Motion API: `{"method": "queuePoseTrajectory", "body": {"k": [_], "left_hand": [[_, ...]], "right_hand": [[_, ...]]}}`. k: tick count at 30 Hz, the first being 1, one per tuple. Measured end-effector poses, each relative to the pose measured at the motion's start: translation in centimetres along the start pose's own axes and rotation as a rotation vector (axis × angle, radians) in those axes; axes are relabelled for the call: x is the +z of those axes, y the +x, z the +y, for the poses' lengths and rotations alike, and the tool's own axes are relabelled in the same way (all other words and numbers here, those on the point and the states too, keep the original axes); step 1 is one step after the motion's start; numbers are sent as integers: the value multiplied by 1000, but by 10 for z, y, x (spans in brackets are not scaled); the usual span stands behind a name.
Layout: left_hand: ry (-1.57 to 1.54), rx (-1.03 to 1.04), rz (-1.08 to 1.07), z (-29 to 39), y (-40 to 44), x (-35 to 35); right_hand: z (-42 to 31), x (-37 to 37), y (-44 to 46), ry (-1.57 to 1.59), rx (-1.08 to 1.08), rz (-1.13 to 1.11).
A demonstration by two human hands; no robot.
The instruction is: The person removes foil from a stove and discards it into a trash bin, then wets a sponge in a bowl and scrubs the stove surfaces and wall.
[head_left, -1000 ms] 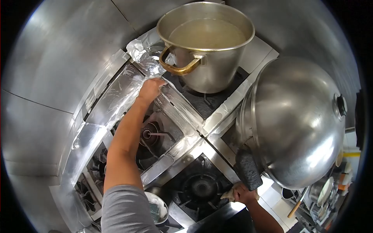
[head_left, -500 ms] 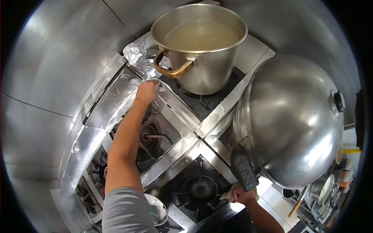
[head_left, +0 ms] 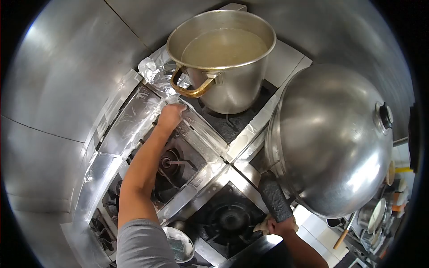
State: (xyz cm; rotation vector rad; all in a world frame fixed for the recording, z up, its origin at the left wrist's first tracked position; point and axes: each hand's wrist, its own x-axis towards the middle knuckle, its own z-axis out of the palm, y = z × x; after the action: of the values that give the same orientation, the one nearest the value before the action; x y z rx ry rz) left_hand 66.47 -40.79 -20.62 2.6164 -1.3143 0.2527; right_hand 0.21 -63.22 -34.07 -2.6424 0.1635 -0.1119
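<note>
My left hand (head_left: 171,117) is closed and pressed on the soapy metal strip of the stove (head_left: 203,134), just below the large pot's brass-coloured handle. What it holds, if anything, is hidden beneath the fingers. My right hand (head_left: 283,226) grips a beige cloth (head_left: 262,226) at the stove's front edge, by the end of a black wrapped handle (head_left: 275,198). That handle belongs to a wok-like pan under a big domed steel lid (head_left: 335,138). Beside my left sleeve stands a bowl (head_left: 191,254) holding a blue-green scouring pad (head_left: 176,248).
A tall steel pot (head_left: 237,85) of cloudy liquid stands on the back burner. Crumpled foil (head_left: 154,73) lies to its left. Bare burners (head_left: 230,219) show at the front and left. Pans and a wooden-handled utensil (head_left: 342,239) are at lower right.
The view has tilted slightly, so the pot appears lower. My left hand has shifted a little right along the strip. My right hand stays at the edge with the cloth.
</note>
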Motion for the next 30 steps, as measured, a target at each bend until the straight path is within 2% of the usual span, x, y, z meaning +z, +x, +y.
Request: {"method": "queuePoseTrajectory", "body": {"k": [2,3,6,7,9,11,13,14,15,16,17,18,21,23,26,27,30], "left_hand": [[-4,71,7,-8,0,2],[9,-20,-4,-9,7,-9],[78,-96,-56,-5,15,-13],[-58,-111,-10,2,7,-9],[-45,-49,1,37,-6,-2],[-36,16,18,68,-20,-5],[-58,99,-55,89,-32,-12],[-58,93,-58,82,-32,-15],[-13,-5,-54,68,-22,-17],[30,-101,-50,60,-14,-18],[50,-158,-146,72,-9,-29],[50,-161,-150,86,-13,-20],[73,-118,-117,127,-34,-7],[-36,7,-108,138,-42,-13],[-13,-69,-76,98,-21,-19],[-18,-25,-42,96,-19,-19],[19,-35,-100,144,-44,-4]], "right_hand": [[28,44,-32,16,140,-286],[25,40,-31,16,142,-286],[19,23,-21,7,167,-264],[12,21,-12,0,126,-92],[5,12,-4,0,84,78],[1,2,-4,19,167,-68],[14,15,-13,-17,162,-151],[17,21,-19,-51,153,-234],[9,8,-11,-51,148,-234],[-12,-26,14,-76,74,-161],[-24,-44,26,-98,2,-88],[-20,-39,20,-95,1,-92],[-19,-30,19,-44,10,-154],[-20,-41,26,-34,-41,-45],[-16,-28,19,-54,-42,8],[-15,-27,17,-54,-39,5],[-17,-31,25,-22,-106,90]]}}
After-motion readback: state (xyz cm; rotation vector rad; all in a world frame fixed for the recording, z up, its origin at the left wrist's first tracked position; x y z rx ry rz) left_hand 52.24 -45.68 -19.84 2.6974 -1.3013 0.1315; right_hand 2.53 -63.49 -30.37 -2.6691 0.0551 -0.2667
